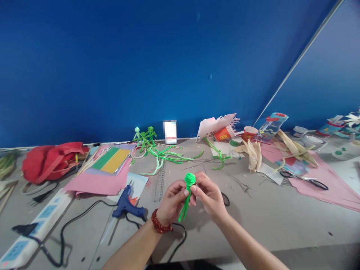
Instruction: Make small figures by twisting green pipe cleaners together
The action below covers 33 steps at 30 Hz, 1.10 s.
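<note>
Green, fuzzy stems form the figure (pixel 190 180), which is located between the two hands, above the table (pixel 258 225). Its round head sits uppermost, just above both thumbs; its strands hang below the grip, slanting toward the left wrist.

A ruler (pixel 159 183) lies just beyond the left hand (pixel 173 198). The glue gun (pixel 126 204) rests farther left, near pink paper (pixel 97 182), a power strip (pixel 39 221) and a red bag (pixel 53 161). A black cord (pixel 185 239) runs behind the left forearm and reappears between the arms. A dark loop (pixel 225 199) is partly covered by the right hand (pixel 209 193). Thin wires (pixel 239 183) lie loose to the right, followed by husks (pixel 253 156) and scissors (pixel 305 180). Along the blue wall (pixel 180 67) stand, from left to right, smaller green figures (pixel 146 137) with trailing stems, a blurred white panel (pixel 170 132) and a tilted orange cup (pixel 225 133).

Both hands are closed to a pinch on the figure. The left thumb presses the neck from the left; the right thumb bears on it from the right — directly under the head. The fingers curl behind; their exact contact points are hidden. A red bracelet (pixel 161 222) encircles the left wrist.
</note>
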{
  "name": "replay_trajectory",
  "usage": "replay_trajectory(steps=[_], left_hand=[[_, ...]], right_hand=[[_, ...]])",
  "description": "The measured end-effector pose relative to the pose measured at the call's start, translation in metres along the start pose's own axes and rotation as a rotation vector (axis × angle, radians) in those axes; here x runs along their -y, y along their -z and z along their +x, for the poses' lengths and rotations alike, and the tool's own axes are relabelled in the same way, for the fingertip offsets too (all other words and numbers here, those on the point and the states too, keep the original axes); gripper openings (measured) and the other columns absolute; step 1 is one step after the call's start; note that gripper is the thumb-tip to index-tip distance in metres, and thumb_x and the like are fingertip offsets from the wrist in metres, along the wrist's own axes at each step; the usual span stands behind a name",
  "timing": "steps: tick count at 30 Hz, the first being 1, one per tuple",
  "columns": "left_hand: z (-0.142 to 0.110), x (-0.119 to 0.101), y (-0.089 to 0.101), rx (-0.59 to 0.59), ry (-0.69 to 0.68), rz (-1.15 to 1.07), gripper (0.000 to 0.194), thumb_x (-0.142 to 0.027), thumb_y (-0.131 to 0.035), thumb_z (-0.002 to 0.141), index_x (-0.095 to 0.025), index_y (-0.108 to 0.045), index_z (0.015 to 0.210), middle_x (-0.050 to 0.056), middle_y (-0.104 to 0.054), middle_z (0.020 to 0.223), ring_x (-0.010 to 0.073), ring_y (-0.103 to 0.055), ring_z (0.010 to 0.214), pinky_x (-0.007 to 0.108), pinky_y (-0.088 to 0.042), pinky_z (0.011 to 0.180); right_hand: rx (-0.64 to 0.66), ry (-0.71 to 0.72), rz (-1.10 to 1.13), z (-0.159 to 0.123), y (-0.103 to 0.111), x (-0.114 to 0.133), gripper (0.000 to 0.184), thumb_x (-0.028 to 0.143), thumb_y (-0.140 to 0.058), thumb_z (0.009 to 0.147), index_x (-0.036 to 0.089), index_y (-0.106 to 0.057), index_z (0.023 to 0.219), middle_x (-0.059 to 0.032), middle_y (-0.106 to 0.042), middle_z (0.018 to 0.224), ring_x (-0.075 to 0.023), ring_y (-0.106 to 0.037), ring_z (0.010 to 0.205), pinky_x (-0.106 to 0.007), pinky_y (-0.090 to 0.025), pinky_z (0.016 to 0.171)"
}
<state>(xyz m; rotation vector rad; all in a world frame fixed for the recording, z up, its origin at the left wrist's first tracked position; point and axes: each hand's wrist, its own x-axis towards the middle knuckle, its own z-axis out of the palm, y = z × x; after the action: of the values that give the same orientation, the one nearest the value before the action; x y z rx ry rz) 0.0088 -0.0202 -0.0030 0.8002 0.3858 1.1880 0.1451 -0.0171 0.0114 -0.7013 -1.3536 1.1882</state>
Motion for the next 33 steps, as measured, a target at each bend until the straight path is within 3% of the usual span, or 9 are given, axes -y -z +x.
replay_trajectory(steps=[10,17,24,33], left_hand=[[-0.004,0.0,0.003,0.076,0.115,-0.064,0.022,-0.033,-0.077,0.078,-0.014,-0.066,0.076,0.002,-0.067,0.052,0.0138,-0.06,0.051,0.024,-0.041,0.055],[-0.005,-0.002,0.007,0.12,0.22,-0.063,0.031,-0.04,-0.08,0.072,-0.014,-0.066,0.064,0.0,-0.061,0.043,0.0117,-0.053,0.041,0.028,-0.045,0.063],[-0.005,0.002,0.009,0.161,0.249,-0.07,0.032,-0.041,-0.079,0.073,-0.014,-0.064,0.064,0.0,-0.059,0.043,0.0122,-0.054,0.041,0.028,-0.045,0.06],[-0.002,-0.002,0.006,0.146,0.231,-0.097,0.025,-0.036,-0.078,0.076,-0.013,-0.068,0.073,0.0,-0.061,0.046,0.0112,-0.055,0.044,0.029,-0.048,0.069]], right_hand=[[0.028,-0.051,0.228,-0.004,-0.005,-0.001,0.02,0.034,-0.073,0.085,0.018,-0.071,0.074,0.0005,-0.055,0.081,-0.0082,-0.062,0.04,-0.018,-0.044,0.033],[0.065,-0.173,0.377,-0.003,-0.002,-0.008,0.014,0.032,-0.081,0.077,0.02,-0.074,0.075,0.002,-0.056,0.076,-0.0065,-0.06,0.042,-0.013,-0.039,0.031],[0.101,-0.157,0.392,-0.003,0.001,-0.01,0.013,0.03,-0.08,0.077,0.02,-0.073,0.073,0.0026,-0.058,0.074,-0.0047,-0.058,0.039,-0.012,-0.041,0.029],[0.17,-0.204,0.376,0.002,0.008,-0.004,0.009,0.026,-0.076,0.082,0.019,-0.072,0.08,0.0025,-0.057,0.075,-0.0133,-0.069,0.048,-0.016,-0.047,0.036]])
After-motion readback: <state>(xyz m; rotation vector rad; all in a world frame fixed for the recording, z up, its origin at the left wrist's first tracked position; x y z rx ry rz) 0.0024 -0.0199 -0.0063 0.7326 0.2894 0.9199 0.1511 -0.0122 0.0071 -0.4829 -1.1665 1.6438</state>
